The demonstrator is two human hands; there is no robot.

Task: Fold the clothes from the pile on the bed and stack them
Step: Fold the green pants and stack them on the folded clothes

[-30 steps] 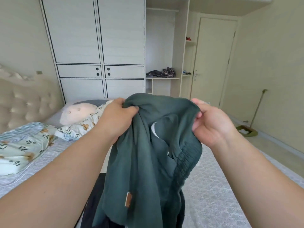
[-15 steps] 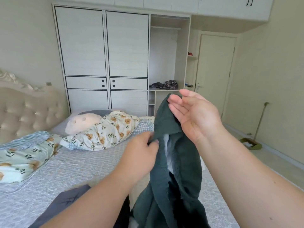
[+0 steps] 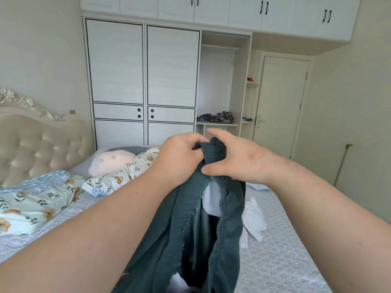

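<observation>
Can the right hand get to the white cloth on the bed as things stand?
Probably, but not freely: the right hand is pinching the green garment, which hangs beside the white cloth.

one head-worn view looks forward and down over the bed [image 3: 285, 261] toward the wardrobe [image 3: 143, 81].

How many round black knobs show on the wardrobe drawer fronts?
4. Two sit stacked at the right end of the left drawer, two stacked at the left end of the right drawer, just above the person's left hand. None looks hidden.
</observation>
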